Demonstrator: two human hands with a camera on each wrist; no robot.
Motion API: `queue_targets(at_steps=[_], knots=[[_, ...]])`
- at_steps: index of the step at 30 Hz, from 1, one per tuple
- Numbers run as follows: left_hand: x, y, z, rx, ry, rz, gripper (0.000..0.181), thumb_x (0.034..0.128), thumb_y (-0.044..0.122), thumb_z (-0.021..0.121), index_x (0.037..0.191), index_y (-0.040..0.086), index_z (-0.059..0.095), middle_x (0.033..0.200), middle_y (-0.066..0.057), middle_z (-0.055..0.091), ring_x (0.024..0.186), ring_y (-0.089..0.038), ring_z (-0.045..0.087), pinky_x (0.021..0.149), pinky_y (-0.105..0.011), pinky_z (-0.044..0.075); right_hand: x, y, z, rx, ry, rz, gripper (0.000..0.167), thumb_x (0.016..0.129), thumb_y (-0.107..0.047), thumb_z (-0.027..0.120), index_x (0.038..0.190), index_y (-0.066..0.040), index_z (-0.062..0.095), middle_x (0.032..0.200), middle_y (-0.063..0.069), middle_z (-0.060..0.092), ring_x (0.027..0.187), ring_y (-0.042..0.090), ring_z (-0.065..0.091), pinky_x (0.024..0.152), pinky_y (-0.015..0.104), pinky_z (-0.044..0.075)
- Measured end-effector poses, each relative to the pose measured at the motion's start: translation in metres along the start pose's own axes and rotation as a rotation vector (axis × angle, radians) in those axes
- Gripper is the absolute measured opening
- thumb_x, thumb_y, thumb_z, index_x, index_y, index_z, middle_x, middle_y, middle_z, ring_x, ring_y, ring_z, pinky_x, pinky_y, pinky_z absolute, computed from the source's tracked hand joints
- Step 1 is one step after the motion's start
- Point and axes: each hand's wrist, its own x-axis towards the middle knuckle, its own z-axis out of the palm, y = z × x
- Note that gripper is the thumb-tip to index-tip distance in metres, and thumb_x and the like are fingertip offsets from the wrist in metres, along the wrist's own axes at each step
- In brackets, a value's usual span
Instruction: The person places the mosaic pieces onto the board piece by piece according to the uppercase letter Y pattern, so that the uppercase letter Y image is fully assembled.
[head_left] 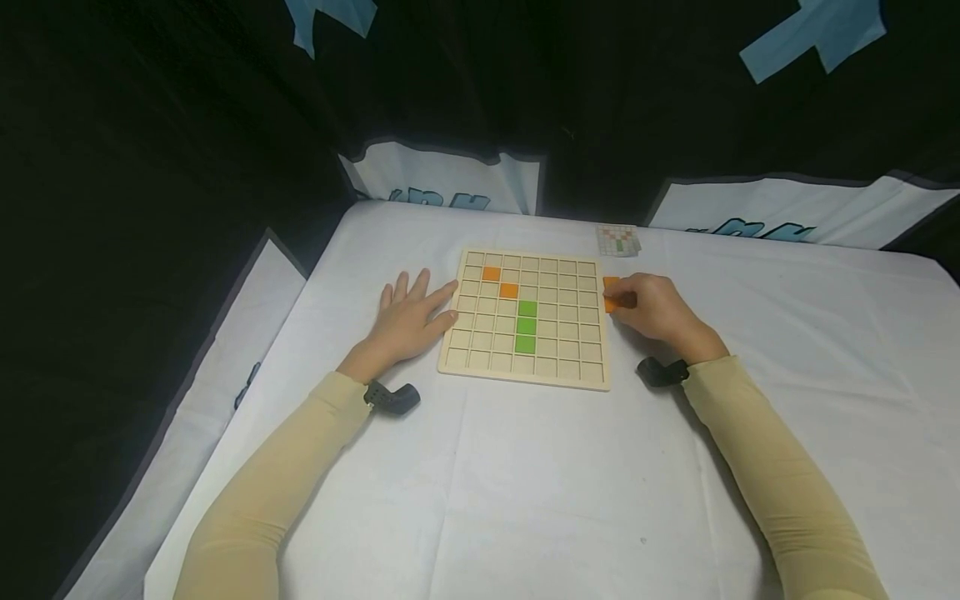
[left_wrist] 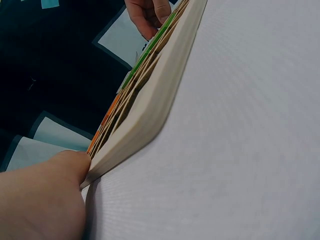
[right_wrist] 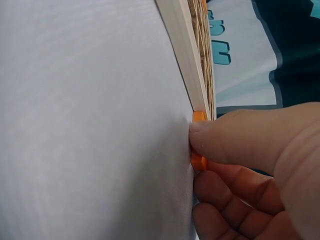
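A square wooden grid board (head_left: 566, 382) lies flat on the table. In its cells sit two orange tiles (head_left: 491, 273) on a diagonal and a column of three green tiles (head_left: 527, 326). With fingers spread, my left hand (head_left: 405, 321) rests on the cloth, thumb and index finger touching the board's left edge. Just off the right edge, my right hand (head_left: 654, 307) pinches at orange tiles (head_left: 611, 307) on the table. The right wrist view shows the thumb on an orange tile (right_wrist: 198, 163) with the other fingers curled beneath; how many tiles it holds is hidden.
A small printed pattern card (head_left: 618, 241) lies beyond the board's far right corner. White cloth covers the table (head_left: 540, 475). Dark curtains (head_left: 585, 100) with blue tape hang behind and to the left. Each wrist wears a black camera (head_left: 660, 372).
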Motion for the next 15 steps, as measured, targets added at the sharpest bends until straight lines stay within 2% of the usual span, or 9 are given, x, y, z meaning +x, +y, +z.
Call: queue_targets(at_steps=[15], knots=[[0.0005, -0.0015, 0.001, -0.007, 0.004, 0.007, 0.063, 0.1042, 0.051, 0.039, 0.162, 0.027, 0.031, 0.172, -0.021, 0.006, 0.157, -0.05, -0.008, 0.125, -0.066, -0.005, 0.0016, 0.0002, 0.0001, 0.0, -0.024, 0.011, 0.035, 0.091, 0.002, 0.065, 0.126, 0.005, 0.069, 0.116, 0.023, 0.065, 0.098, 0.032, 0.054, 0.091, 0.046, 0.051]])
